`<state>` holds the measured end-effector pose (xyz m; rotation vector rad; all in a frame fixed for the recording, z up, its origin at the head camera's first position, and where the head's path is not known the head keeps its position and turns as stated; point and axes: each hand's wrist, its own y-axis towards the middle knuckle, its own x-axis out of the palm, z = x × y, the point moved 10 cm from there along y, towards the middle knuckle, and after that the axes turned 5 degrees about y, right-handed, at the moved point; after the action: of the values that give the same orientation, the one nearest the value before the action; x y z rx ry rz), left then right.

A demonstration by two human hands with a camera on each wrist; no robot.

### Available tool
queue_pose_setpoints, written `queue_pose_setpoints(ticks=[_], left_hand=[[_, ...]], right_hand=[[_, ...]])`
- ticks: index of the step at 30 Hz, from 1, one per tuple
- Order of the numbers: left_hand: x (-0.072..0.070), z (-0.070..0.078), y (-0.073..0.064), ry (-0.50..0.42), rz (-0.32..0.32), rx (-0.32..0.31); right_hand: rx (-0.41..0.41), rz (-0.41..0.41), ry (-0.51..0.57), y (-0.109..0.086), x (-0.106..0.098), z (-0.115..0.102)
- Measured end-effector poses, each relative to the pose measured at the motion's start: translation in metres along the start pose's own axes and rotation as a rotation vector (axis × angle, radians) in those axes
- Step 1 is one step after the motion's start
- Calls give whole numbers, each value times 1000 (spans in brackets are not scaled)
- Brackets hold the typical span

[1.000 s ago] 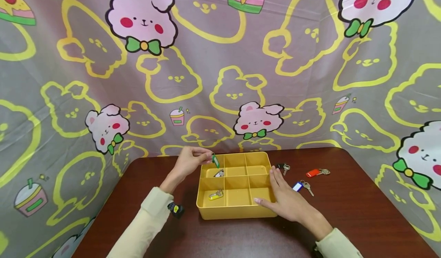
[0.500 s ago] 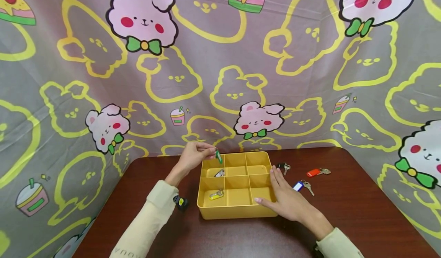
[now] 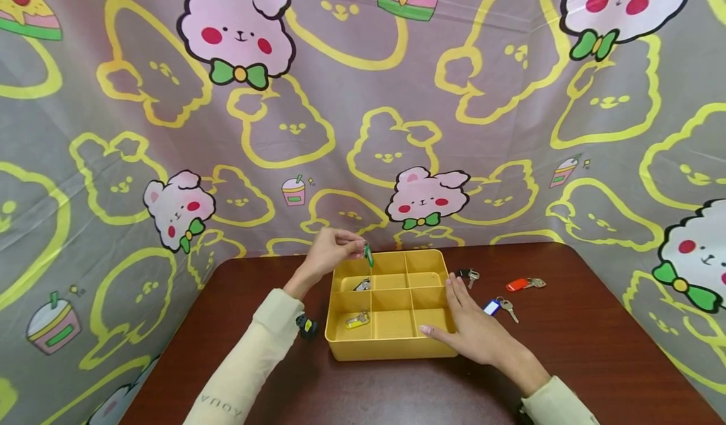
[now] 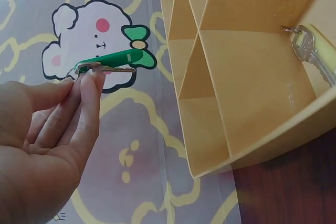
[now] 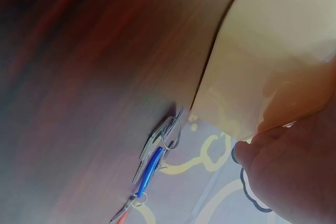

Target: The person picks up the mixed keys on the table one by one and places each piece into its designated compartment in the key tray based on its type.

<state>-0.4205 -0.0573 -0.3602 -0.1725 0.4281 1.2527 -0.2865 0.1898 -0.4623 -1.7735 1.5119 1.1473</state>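
My left hand (image 3: 330,251) pinches the ring of a key with a green tag (image 4: 113,57) between thumb and fingertips. The tag hangs over the back row of a yellow compartment box (image 3: 391,350), near the divider between the left and middle sections. In the front-left compartment lies a key with a yellow tag (image 3: 357,321). Another tagged key (image 3: 362,284) lies in the back-left one, its tag colour unclear. My right hand (image 3: 479,330) rests against the right side of the box, fingers straight along the rim and thumb over the front corner.
Right of the box, on the dark wooden table (image 3: 590,349), lie keys with a black tag (image 3: 463,273), a blue tag (image 3: 491,307) and a red tag (image 3: 517,284). A patterned curtain (image 3: 340,97) hangs behind the table and along its sides.
My left hand has moved right and slightly up with the green-tagged key, from over the back-left compartment toward the back-middle one. The right hand has stayed on the box.
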Motion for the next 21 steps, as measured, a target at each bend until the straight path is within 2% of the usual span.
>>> queue_pose_setpoints(ticks=[7,21], left_hand=[[7,1,5,24,-17,7],[20,15,15,70,-26,41]], right_hand=[[4,-6,10,-1,2,-2],[1,0,2,1,0,1]])
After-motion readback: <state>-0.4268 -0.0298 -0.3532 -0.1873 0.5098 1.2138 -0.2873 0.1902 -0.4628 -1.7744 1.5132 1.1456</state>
